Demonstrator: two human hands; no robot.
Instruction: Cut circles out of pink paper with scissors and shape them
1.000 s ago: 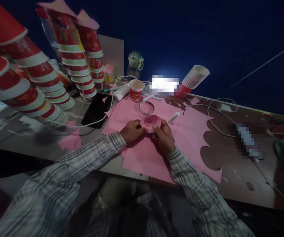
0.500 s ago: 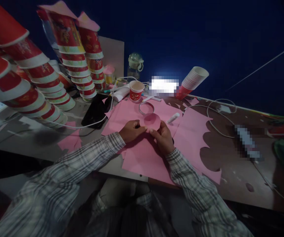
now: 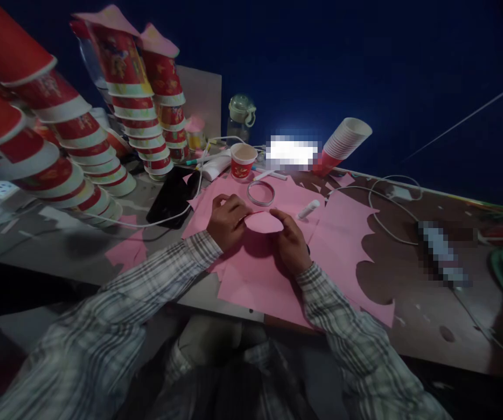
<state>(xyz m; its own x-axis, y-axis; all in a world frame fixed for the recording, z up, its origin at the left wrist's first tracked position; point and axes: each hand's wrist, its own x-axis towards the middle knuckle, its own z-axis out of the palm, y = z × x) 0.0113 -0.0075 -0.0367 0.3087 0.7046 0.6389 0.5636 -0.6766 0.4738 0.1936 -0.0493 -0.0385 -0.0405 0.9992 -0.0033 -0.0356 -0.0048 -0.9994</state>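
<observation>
Between my hands is a round piece of pink paper [image 3: 264, 222], tilted so that it looks like a flat oval. My left hand [image 3: 229, 220] pinches its left edge, the fingertips partly hidden behind it. On the right edge, my right hand [image 3: 290, 242] grips it with the thumb and fingers. Both hands are just above large pink paper sheets [image 3: 269, 280] on the desk. Beyond the paper circle lies a tape ring [image 3: 261, 193]. A white glue stick or capped marker [image 3: 308, 209] lies to the right of it.
Tall stacks of red and white paper cups [image 3: 142, 116] stand at the left. A black phone [image 3: 173, 198] and a cable lie near them. A single cup [image 3: 241, 161] stands behind the ring, and a leaning cup stack [image 3: 343, 144] is at the back. A bottle [image 3: 241, 116] stands by the wall.
The paper circle has tilted from facing me to a flatter angle. My left hand has turned over, its knuckles now uppermost, and my right fingers have shifted along the edge.
</observation>
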